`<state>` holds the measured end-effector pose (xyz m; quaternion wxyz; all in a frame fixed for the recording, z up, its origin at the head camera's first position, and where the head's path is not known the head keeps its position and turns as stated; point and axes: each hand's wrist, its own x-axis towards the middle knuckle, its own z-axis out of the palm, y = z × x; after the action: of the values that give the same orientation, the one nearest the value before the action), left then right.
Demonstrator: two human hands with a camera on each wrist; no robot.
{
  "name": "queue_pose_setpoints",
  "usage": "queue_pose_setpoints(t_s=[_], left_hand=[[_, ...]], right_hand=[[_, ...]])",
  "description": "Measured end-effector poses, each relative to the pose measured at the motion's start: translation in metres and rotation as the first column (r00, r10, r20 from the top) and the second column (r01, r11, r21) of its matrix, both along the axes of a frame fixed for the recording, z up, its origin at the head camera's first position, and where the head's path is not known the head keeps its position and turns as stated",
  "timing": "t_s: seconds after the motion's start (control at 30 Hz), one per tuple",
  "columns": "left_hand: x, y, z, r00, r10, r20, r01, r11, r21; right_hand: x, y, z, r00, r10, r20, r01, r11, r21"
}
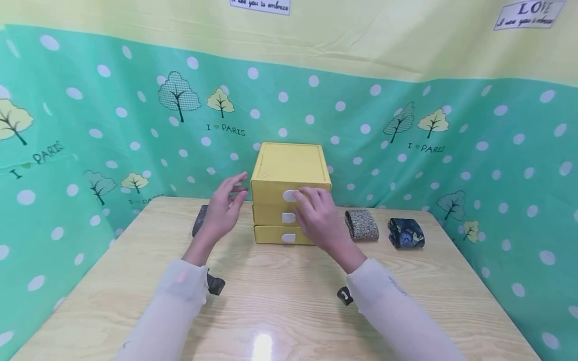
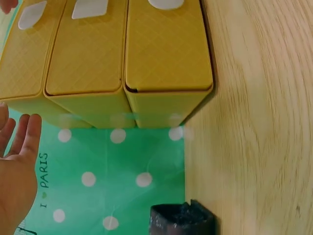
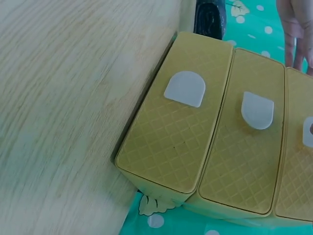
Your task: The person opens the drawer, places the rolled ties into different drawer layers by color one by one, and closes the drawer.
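A yellow three-drawer box (image 1: 289, 165) stands at the back middle of the wooden table (image 1: 280, 301); each drawer has a white handle. My right hand (image 1: 316, 216) reaches its front, fingertips resting at the top drawer's handle (image 1: 290, 196). I cannot see whether they pinch it. All three drawers look closed in the right wrist view, where the box (image 3: 171, 142) fills the frame. My left hand (image 1: 226, 204) hovers beside the box's left side with straight, spread fingers and holds nothing. In the left wrist view its fingers (image 2: 22, 139) are a little apart from the box (image 2: 166, 49).
A dark rolled cloth (image 1: 200, 220) lies left of the box, also seen as the dark roll (image 2: 181, 220). A speckled roll (image 1: 361, 224) and a blue floral roll (image 1: 405, 233) lie to the right. A green dotted curtain (image 1: 113, 125) surrounds the table on three sides.
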<state>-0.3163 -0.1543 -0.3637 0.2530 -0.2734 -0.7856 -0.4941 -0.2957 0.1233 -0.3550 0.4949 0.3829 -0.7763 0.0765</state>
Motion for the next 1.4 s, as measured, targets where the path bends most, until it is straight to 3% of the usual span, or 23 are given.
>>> queue_pose_setpoints(t_s=[0.13, 0.5, 0.73, 1.03, 1.4], left_hand=[[-0.001, 0.002, -0.001, 0.999, -0.046, 0.028, 0.043, 0.994, 0.099], [-0.006, 0.007, -0.006, 0.990, -0.141, 0.020, 0.134, 0.969, 0.208], [-0.009, 0.012, -0.010, 0.994, -0.108, -0.004, 0.106, 0.973, 0.206], [-0.009, 0.012, -0.013, 0.995, -0.086, -0.058, 0.096, 0.974, 0.206], [-0.011, 0.016, -0.014, 0.988, -0.118, -0.095, 0.137, 0.961, 0.238]], right_hand=[[-0.001, -0.002, 0.001, 1.000, -0.020, 0.005, 0.020, 1.000, 0.022], [-0.010, -0.009, -0.002, 1.000, 0.013, -0.018, -0.012, 0.999, 0.044], [-0.017, -0.016, -0.006, 0.999, 0.016, -0.052, -0.015, 1.000, 0.003], [-0.018, -0.022, -0.005, 0.997, -0.036, -0.064, 0.039, 0.998, 0.041], [-0.018, -0.023, -0.005, 0.997, -0.031, -0.065, 0.034, 0.998, 0.056]])
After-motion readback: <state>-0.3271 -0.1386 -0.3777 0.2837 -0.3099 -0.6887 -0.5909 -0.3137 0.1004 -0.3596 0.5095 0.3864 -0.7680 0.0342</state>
